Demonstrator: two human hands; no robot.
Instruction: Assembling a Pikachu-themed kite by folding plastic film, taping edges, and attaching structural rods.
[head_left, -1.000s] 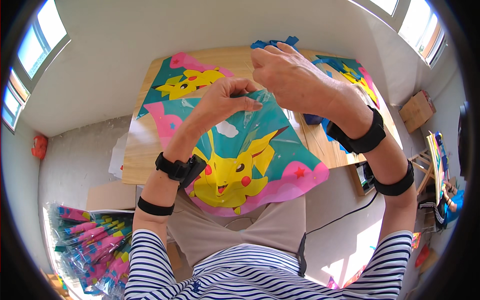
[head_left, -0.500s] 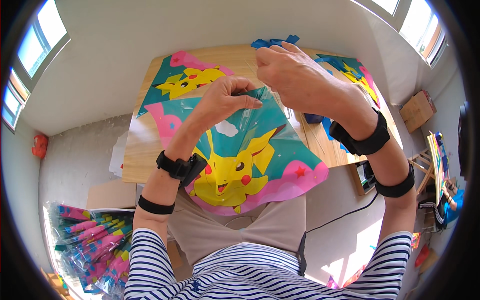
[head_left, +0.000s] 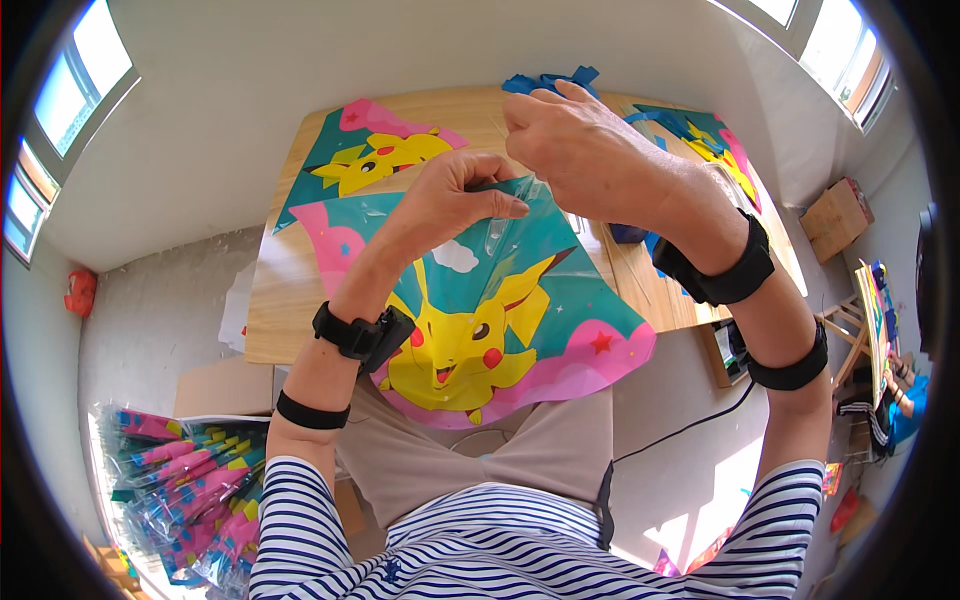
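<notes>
A thin glossy plastic sheet [head_left: 600, 290], shaped like a kite sail and printed with a yellow cartoon animal on teal with pink borders, hangs over the table's near edge and my lap. My left hand [head_left: 465, 195] pinches its upper edge between thumb and fingers, and the film creases there. Just right of it and higher, my right hand [head_left: 575, 145] is closed with the fingers curled; what it grips, if anything, is hidden behind the knuckles. Clear film shines in the gap between both hands.
Similar printed sheets lie on the wooden table [head_left: 275, 320], one at far left [head_left: 385, 160], one at far right [head_left: 715, 150]. Blue strips [head_left: 550, 82] sit at the back edge. Wrapped bundles [head_left: 190, 490] are at lower left. Cardboard box [head_left: 838, 220] and another person's arm [head_left: 905, 400] are at right.
My right hand has shifted slightly left and up. The creases near the sheet's top have changed shape, while my left hand stays almost in place.
</notes>
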